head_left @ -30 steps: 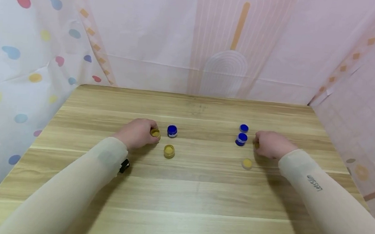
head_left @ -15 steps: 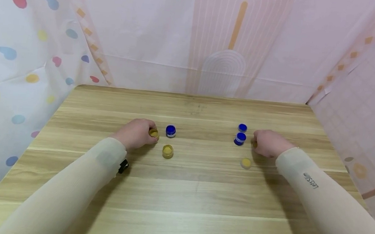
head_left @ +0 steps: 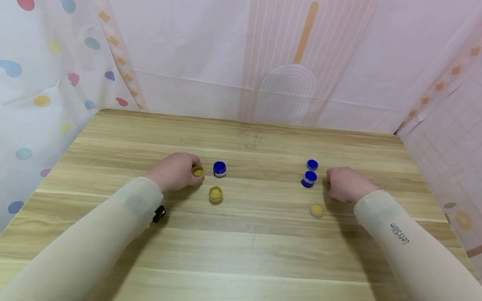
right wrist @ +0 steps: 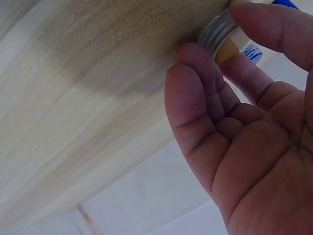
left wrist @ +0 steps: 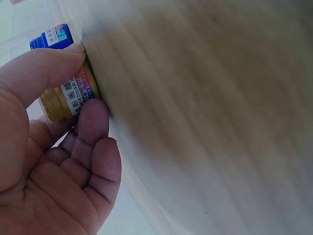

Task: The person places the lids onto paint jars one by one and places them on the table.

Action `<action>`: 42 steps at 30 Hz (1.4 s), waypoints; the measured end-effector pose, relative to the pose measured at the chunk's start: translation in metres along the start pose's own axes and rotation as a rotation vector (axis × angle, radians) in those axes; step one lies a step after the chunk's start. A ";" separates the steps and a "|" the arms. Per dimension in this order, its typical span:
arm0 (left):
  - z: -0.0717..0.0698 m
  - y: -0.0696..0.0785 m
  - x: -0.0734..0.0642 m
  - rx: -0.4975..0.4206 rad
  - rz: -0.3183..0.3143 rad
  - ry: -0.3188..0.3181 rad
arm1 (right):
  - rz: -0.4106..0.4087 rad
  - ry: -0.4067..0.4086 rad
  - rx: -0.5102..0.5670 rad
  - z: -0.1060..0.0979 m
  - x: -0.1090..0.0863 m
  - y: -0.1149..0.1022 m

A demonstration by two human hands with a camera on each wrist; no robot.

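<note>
My left hand (head_left: 175, 171) pinches an ochre-yellow paint jar (left wrist: 63, 104) between thumb and fingers, with its printed label showing in the left wrist view. The jar stands at the table top, and its open mouth shows yellow paint in the head view. A blue paint jar (head_left: 219, 169) stands just right of it, and a second yellow paint jar (head_left: 216, 195) sits nearer me. On the other side, my right hand (head_left: 344, 185) pinches a clear ridged lid (right wrist: 218, 30) with yellow inside, close to the table. Its fingers mostly hide that lid in the head view.
Left of my right hand are a small blue lid (head_left: 312, 165) and a taller blue piece with a clear band (head_left: 309, 179). A flat yellow lid (head_left: 316, 210) lies nearer me. The wooden table (head_left: 254, 247) ends at a patterned cloth backdrop (head_left: 190, 45).
</note>
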State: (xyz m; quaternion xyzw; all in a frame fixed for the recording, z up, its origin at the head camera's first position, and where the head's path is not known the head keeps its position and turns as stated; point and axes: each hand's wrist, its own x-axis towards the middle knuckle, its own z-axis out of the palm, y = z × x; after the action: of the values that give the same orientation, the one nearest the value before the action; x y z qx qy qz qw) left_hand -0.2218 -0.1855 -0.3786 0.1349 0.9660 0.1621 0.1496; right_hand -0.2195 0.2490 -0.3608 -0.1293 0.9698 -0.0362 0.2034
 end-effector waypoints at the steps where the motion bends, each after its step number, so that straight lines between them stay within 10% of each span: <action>1: 0.000 0.000 0.000 0.000 -0.001 0.000 | -0.001 -0.001 -0.001 0.000 0.000 0.000; 25: 0.001 -0.004 -0.003 -0.024 0.013 0.028 | 0.023 0.007 0.097 -0.004 -0.008 -0.001; 42: -0.007 0.025 -0.021 -0.248 0.100 0.108 | -0.052 0.213 0.162 -0.021 -0.031 -0.043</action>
State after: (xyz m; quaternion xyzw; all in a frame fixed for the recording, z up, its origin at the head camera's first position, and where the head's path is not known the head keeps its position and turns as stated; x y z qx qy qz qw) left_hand -0.1991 -0.1709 -0.3577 0.1546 0.9373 0.2943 0.1048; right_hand -0.1906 0.2165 -0.3241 -0.1327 0.9762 -0.1331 0.1078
